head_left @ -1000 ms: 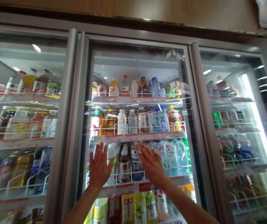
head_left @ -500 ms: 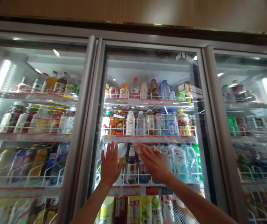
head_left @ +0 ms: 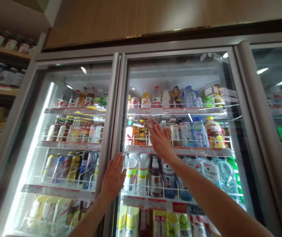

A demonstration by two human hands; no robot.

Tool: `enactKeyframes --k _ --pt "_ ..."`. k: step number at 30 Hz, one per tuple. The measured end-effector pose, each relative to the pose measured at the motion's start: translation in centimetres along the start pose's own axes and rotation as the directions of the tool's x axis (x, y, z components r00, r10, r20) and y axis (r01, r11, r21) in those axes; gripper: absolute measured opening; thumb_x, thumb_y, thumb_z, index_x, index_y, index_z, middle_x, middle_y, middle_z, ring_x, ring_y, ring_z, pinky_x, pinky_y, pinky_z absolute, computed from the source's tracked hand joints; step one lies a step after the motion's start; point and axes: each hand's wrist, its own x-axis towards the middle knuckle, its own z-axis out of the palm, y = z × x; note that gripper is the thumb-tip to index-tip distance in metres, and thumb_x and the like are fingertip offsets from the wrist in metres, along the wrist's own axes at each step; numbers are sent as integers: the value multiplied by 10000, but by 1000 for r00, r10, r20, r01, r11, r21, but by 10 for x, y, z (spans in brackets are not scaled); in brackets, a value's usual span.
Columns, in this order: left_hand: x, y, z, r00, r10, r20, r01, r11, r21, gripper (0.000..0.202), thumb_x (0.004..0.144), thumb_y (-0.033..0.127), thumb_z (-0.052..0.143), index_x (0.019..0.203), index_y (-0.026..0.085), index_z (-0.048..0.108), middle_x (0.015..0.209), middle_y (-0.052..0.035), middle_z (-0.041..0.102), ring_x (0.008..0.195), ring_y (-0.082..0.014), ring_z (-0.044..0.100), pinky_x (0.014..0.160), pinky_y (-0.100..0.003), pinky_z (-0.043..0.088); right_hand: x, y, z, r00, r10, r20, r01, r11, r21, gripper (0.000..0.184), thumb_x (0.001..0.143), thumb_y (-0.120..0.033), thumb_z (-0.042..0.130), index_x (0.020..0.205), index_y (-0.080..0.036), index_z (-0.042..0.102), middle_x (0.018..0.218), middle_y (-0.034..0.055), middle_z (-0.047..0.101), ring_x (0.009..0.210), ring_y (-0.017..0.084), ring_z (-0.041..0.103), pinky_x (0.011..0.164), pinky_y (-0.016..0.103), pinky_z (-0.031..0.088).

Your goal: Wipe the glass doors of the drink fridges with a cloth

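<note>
My right hand (head_left: 160,138) lies nearly flat against the glass of the middle fridge door (head_left: 175,70), in front of the second bottle shelf. A pale crumpled cloth is pressed under its fingers; most of it is hidden now and its edges are blurred. My left hand (head_left: 113,176) rests lower down with fingers stretched out, holding nothing, on the metal door frame (head_left: 116,131) between the left and middle doors. Behind the glass stand rows of drinks, among them a white-labelled bottle (head_left: 143,172) and a dark bottle (head_left: 156,179).
To the left is another glass door (head_left: 66,77) with bottles and cans behind it. A vertical door bar (head_left: 259,118) stands on the right. Open shelves (head_left: 0,89) with jars are at the far left. A wooden panel (head_left: 155,19) runs above the fridge.
My right hand has moved up the glass, from below the second shelf's edge to in front of its bottles. My left hand has shifted onto the door frame. The view has turned left.
</note>
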Motion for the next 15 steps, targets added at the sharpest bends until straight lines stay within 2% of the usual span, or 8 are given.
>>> enactKeyframes --k 2,4,6,9,11,12,13,15 --pt "-10 -9 5 1000 17 15 -18 998 52 536 876 268 374 1390 151 273 1380 -84 419 1344 -182 262 1112 -384 194 45 3 10 991 118 -55 -117 993 24 466 876 -229 363 1342 -212 374 1422 59 363 1357 237 197 1079 523 147" --pt "-19 -12 10 998 43 47 -47 996 73 535 878 291 374 1388 159 282 1379 -80 418 1344 -186 260 1122 -392 152 60 -7 17 998 55 -5 -54 997 55 480 866 -218 371 1346 -205 368 1427 52 355 1367 232 165 1085 515 141" --pt "-23 -12 13 998 32 62 -37 997 73 538 882 307 369 1389 155 279 1384 -94 406 1342 -190 264 1125 -404 124 35 -29 19 992 -90 89 83 993 79 501 851 -189 383 1351 -213 362 1430 36 353 1372 223 149 1092 497 150" --pt "-25 -11 14 998 0 63 -3 999 54 539 886 306 359 1397 172 255 1386 -98 401 1335 -191 280 1125 -434 98 -46 -58 7 938 -282 204 263 958 113 565 817 -135 401 1373 -203 325 1444 23 328 1374 217 148 1091 477 184" --pt "-25 -11 14 998 -15 63 12 999 47 543 888 303 354 1404 184 233 1385 -95 402 1333 -191 286 1124 -448 86 -90 -58 -7 869 -433 239 406 900 157 556 827 -143 399 1374 -197 322 1448 4 320 1370 180 164 1082 418 239" --pt "-26 -11 14 997 -22 69 19 999 45 547 889 301 351 1408 187 221 1388 -94 400 1332 -191 287 1124 -451 84 -100 -49 -14 851 -464 245 437 885 161 548 832 -149 397 1373 -203 324 1444 -3 328 1366 166 179 1073 393 261" --pt "-26 -11 14 997 -26 74 23 999 41 552 890 303 348 1411 187 208 1390 -96 396 1332 -192 289 1122 -454 87 -101 -35 -20 863 -443 244 421 896 140 540 839 -155 395 1372 -211 325 1438 -5 341 1361 160 195 1066 384 273" --pt "-26 -9 14 997 -45 69 43 999 25 568 891 319 344 1418 181 183 1394 -105 389 1332 -205 289 1117 -465 105 -83 2 -30 957 -225 183 225 974 22 521 853 -173 390 1369 -223 330 1427 16 359 1356 186 218 1066 424 257"
